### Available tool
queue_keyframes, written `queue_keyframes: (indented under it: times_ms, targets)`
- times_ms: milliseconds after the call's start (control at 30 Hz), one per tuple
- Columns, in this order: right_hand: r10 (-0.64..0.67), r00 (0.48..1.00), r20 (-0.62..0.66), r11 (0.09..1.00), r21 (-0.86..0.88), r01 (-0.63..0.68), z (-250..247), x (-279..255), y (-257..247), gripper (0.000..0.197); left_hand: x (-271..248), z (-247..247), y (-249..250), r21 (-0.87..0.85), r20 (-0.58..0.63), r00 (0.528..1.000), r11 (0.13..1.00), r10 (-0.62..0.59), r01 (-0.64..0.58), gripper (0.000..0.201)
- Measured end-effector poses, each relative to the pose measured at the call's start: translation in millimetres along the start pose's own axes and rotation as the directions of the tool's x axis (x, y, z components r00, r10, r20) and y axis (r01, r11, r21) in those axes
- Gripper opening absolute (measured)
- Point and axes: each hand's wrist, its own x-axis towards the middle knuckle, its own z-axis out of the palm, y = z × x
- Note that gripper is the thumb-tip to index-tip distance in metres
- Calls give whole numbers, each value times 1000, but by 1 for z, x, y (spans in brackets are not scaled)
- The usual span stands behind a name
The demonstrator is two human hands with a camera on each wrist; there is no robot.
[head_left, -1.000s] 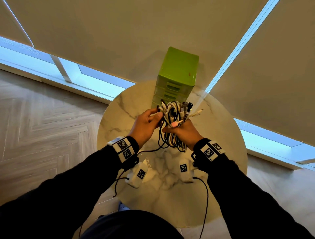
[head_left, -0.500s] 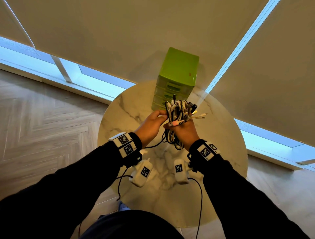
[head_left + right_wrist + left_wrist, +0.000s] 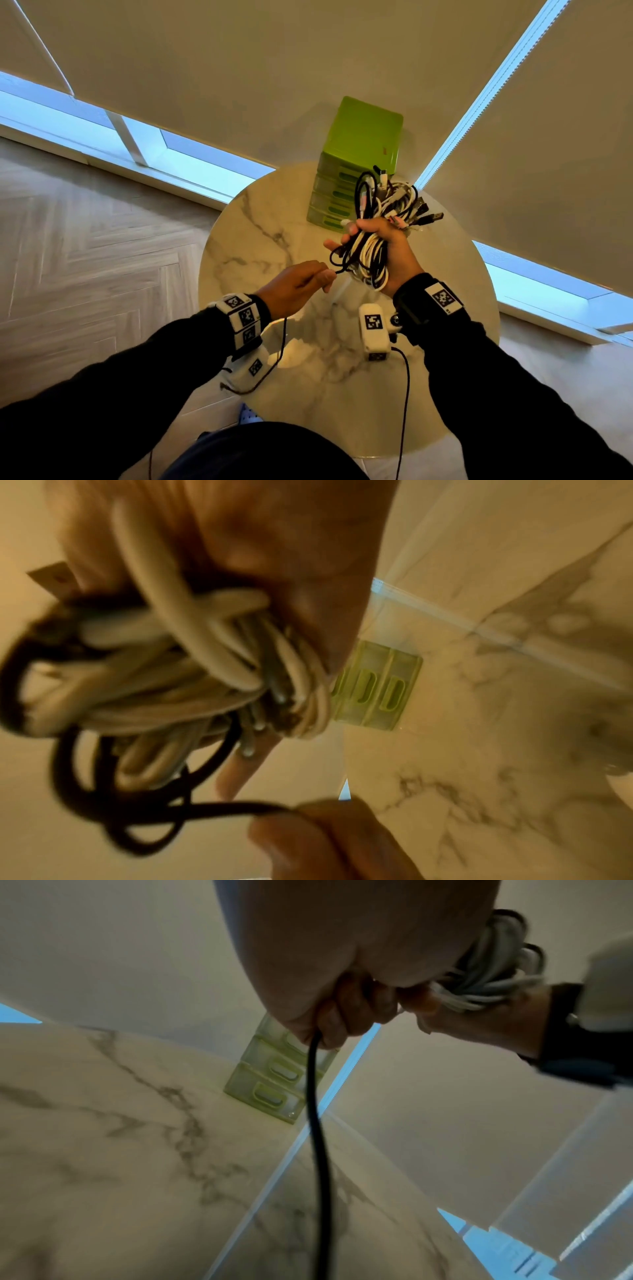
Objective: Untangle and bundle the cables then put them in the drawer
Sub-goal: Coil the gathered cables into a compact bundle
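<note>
My right hand grips a thick tangle of black and white cables held up above the round marble table; plug ends stick out at the top right. In the right wrist view the cable tangle fills the left half under the right hand. My left hand pinches one black cable that runs from the tangle; this black cable trails down from the left hand in the left wrist view. A green drawer unit with shut drawers stands at the table's far edge.
Beige roller blinds hang right behind the green drawer unit, with window strips low on both sides. Wood floor lies left of the table. The marble table stretches below my hands.
My left hand has drawn back toward me and left, pulling a black cable out of the tangle. My right hand has lifted the tangle slightly to the right.
</note>
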Motion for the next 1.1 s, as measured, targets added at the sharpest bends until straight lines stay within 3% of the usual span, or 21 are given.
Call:
queue_keyframes:
  times_ms: [100,167,233,300,400,500,567,633,733,867,967,1100]
  targets:
    - [140,980,142,989,-64,-132,9,-9,3,17,11,-11,-4,45,-3,1000,999,28,-28,12]
    - [174,969,173,981,-114,-156,13,-13,2,14,15,-25,-6,39,-71,997,999,-22,25,13]
    - [227,965,133,948,-257,-188,16,-17,0,11,20,-42,-9,-22,-184,979,996,-89,87,19]
    - [182,982,50,853,-505,-133,16,-16,0,13,25,-58,-10,-68,-198,970,990,-138,127,27]
    - [32,999,-33,685,-727,-46,14,-11,4,11,26,-77,-6,-71,34,981,978,-193,195,25]
    - [-15,998,-62,558,-829,-43,8,-9,10,6,23,-88,0,-82,259,928,952,-267,296,4]
    - [-43,996,-76,479,-877,-46,-1,-8,15,4,19,-91,2,-272,293,905,881,-307,387,15]
    - [-89,993,-78,426,-904,-33,-8,-7,17,6,17,-90,5,-507,296,897,742,-328,438,21]
    - [-100,994,-44,426,-905,2,-16,-8,16,15,14,-84,3,-628,199,921,678,-334,381,38]
    - [-126,989,-73,510,-860,2,-24,-10,18,22,14,-73,0,-584,-32,927,760,-374,286,35]
    - [-153,985,-86,539,-843,10,-22,-13,18,10,12,-58,10,-390,-62,936,872,-346,297,20]
    - [-187,980,-68,564,-824,50,-8,-8,26,12,19,-32,18,-373,-128,920,878,-370,301,20]
